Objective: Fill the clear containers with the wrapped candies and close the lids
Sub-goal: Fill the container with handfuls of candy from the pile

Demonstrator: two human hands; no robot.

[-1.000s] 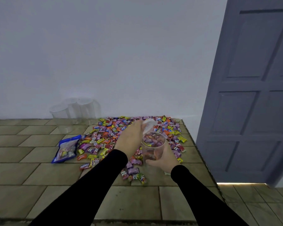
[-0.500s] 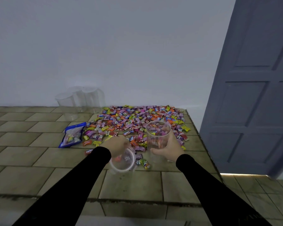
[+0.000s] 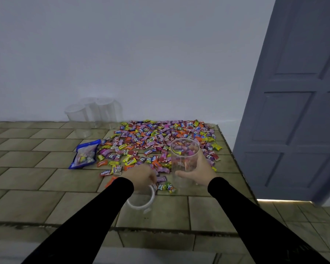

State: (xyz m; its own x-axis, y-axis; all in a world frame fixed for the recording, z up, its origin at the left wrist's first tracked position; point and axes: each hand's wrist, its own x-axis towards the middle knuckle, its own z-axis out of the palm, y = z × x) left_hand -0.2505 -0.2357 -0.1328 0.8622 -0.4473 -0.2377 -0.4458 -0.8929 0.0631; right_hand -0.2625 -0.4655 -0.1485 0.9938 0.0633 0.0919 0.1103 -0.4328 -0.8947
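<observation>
A wide heap of wrapped candies covers the tiled counter toward the back right. My right hand grips a clear container standing upright at the heap's near edge; candies show through its wall. My left hand holds a clear round lid by its rim, low over the tiles in front of the heap and left of the container. Three more clear containers stand by the wall at the back, apparently without candies.
A blue candy bag lies left of the heap. The counter's right edge drops off beside a grey door. The near counter edge runs below my forearms.
My left hand came off the top of the container and drew back toward me with the lid, lowering it close to the tiles. The right hand kept its grip on the container.
</observation>
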